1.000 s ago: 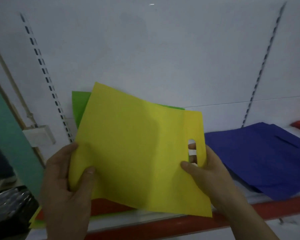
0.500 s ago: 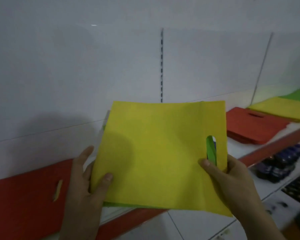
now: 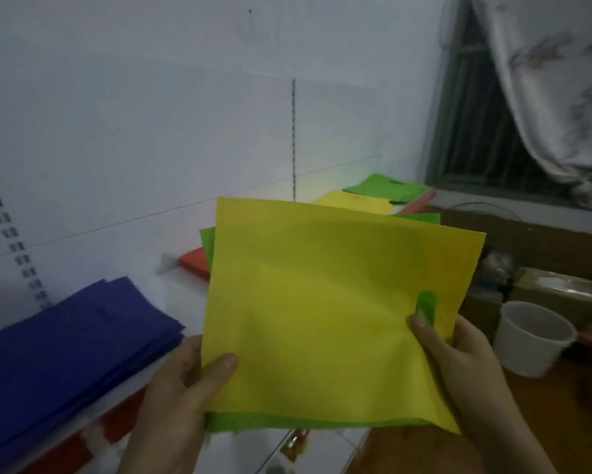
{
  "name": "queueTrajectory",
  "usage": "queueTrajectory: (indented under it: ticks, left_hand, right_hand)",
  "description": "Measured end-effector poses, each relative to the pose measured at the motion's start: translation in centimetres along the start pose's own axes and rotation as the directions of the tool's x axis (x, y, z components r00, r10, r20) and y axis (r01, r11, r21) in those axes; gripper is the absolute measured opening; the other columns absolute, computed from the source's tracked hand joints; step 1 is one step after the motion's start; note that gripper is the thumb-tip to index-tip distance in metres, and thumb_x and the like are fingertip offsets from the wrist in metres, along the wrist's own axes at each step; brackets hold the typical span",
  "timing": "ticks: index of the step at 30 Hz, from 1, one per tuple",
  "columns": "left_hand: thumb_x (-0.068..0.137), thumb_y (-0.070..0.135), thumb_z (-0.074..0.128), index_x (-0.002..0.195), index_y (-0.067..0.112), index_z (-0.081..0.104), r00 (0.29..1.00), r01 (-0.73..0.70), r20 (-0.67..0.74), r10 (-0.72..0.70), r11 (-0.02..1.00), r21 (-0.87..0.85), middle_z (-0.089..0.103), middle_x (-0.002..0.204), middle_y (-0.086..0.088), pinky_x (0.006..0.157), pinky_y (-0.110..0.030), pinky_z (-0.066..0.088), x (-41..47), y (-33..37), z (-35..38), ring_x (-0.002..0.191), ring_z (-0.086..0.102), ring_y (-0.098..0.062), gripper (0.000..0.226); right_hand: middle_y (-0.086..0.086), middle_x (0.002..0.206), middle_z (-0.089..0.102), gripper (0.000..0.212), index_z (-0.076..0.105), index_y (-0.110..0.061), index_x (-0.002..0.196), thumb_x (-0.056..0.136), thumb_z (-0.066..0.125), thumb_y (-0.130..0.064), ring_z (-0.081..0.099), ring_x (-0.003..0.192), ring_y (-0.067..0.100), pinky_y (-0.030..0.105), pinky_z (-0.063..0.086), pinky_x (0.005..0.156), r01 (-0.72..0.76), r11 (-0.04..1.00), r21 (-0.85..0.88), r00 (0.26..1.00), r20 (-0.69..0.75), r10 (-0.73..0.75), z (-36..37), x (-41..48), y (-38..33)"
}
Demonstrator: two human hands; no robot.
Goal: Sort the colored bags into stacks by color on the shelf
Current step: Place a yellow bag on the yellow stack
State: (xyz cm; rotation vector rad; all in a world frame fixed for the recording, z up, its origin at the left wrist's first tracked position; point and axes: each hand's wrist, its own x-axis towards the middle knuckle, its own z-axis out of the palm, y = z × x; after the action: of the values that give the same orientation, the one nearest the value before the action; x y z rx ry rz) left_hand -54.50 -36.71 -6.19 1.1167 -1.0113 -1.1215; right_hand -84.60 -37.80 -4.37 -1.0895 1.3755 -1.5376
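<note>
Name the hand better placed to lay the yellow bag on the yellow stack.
Likely right hand: it pinches the yellow bag near its handle slot, nearer the yellow stack; the left hand sits by the blue stack.

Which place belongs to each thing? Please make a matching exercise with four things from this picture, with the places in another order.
Things:
1. held yellow bag
2. blue bag stack
3. green bag stack
4. white cup

Places:
A. on the brown table, at the right
B. far end of the shelf, near the window
C. between the left hand and the right hand
D. on the shelf, at the left

Pairs: 1-C; 2-D; 3-B; 4-A
</note>
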Motion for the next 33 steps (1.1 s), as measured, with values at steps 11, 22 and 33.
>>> queueTrajectory:
  ticks: [11, 22, 33]
  left_hand:
    - [0.073, 0.03, 0.081, 0.089, 0.034, 0.075, 0.976, -0.155, 0.183, 0.119, 0.968, 0.196, 0.077, 0.091, -0.003, 0.088, -0.052, 0.052, 11.0, -4.0, 16.5, 0.084, 0.073, -0.021, 0.018]
    - [0.085, 0.018, 0.076, 0.101, 0.018, 0.066, 0.95, -0.254, 0.23, 0.21, 0.949, 0.185, 0.078, 0.091, 0.002, 0.075, -0.041, 0.056, 31.5, -8.2, 33.8, 0.086, 0.074, -0.018, 0.02]
    - [0.089, 0.007, 0.069, 0.102, 0.022, 0.057, 0.888, -0.455, 0.127, 0.442, 0.806, 0.379, 0.068, 0.101, 0.016, 0.076, -0.006, 0.047, 46.9, -9.8, 43.6, 0.092, 0.065, 0.009, 0.023]
  right_hand:
    - [-0.013, 0.088, 0.075, 0.014, 0.063, -0.036, 0.103, 0.09, 0.066, -0.031, 0.073, 0.074, 0.013, 0.031, 0.055, 0.063, -0.027, 1.0, 0.0, 0.982, -0.187, 0.027, -12.4, 11.6, 3.0]
    - [-0.01, 0.098, 0.067, 0.018, 0.058, -0.033, 0.109, 0.093, 0.064, -0.029, 0.069, 0.083, 0.017, 0.027, 0.05, 0.06, -0.034, 0.995, -0.09, 0.951, -0.31, 0.004, -18.9, 34.3, 4.2]
    - [-0.012, 0.1, 0.059, 0.021, 0.061, -0.024, 0.105, 0.089, 0.07, -0.034, 0.056, 0.085, 0.002, 0.022, 0.04, 0.062, 0.105, 0.94, -0.325, 0.902, -0.366, -0.227, -19.6, 52.6, 5.2]
